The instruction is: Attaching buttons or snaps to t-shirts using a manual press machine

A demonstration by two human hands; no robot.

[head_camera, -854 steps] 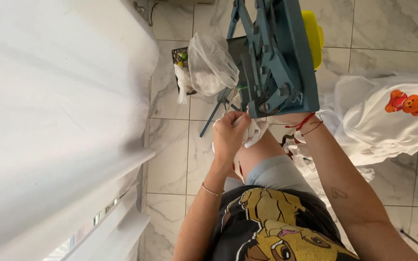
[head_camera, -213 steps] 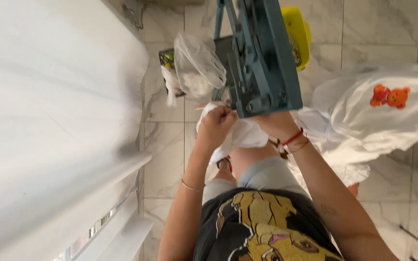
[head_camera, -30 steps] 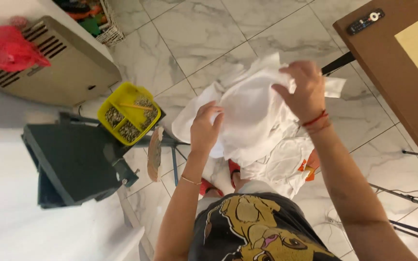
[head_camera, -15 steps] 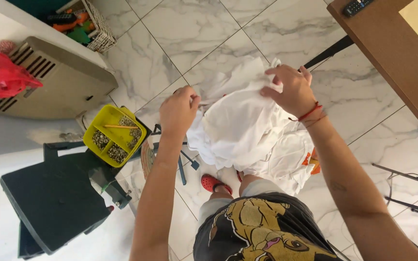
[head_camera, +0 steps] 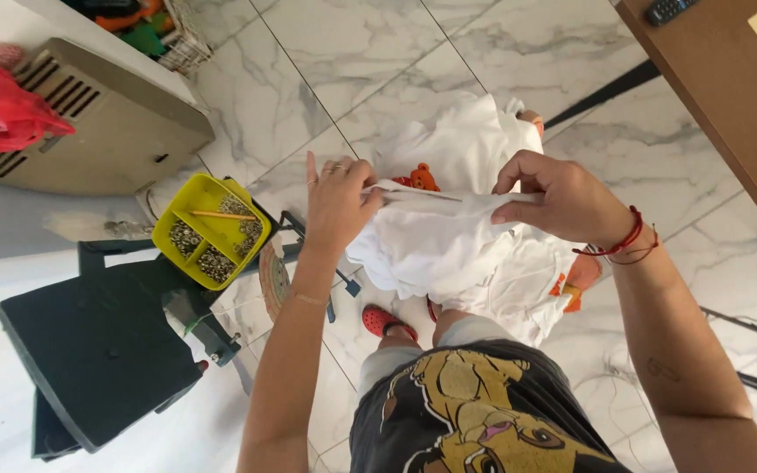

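1. Both hands are clamped on a white garment at centre: left hand pinches its 9 o'clock edge, right hand its 3 o'clock edge.
2. A yellow tray sits at 9 o'clock, just beside the left wrist.
3. A dark press stands at 8 o'clock.
4. A wooden table lies at 2 o'clock.
5. More white cloth lies on the floor beneath.

Support surface: white marble-patterned tile floor. Far left on it, a beige heater and a wicker basket. Centre, a heap of white garments. Near left, a black press stand. Red clog near centre.
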